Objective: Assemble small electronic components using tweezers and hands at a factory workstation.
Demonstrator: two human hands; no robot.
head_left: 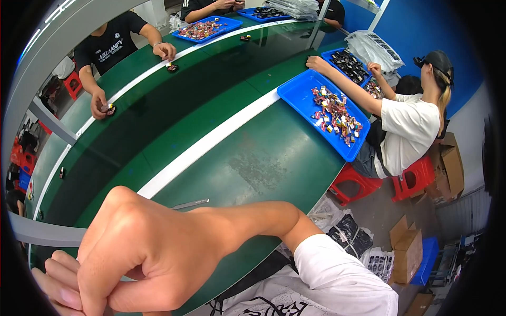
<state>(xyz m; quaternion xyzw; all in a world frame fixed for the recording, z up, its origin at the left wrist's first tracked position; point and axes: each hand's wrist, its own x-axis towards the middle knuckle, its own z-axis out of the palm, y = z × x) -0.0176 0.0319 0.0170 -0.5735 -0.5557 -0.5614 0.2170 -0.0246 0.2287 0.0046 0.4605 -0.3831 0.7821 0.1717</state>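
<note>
My right hand [142, 253] fills the lower left, its arm reaching across from a white sleeve. It is closed, with thumb and index finger drawn together; whatever lies between them is hidden. Against it at the left rim, curled fingers of my left hand [60, 279] show in part. They are closed too, and I cannot make out what they hold. Just beyond my right wrist, a pair of metal tweezers [191, 204] lies on the green table [253, 168].
A blue tray [345, 152] of small colourful parts sits right of centre. Beside it, a co-worker in a white shirt [408, 131] reaches over the table. Across the dark green belt [211, 95], another co-worker's hand [98, 104] touches a small dark part [111, 109]. A grey frame post [47, 231] stands left.
</note>
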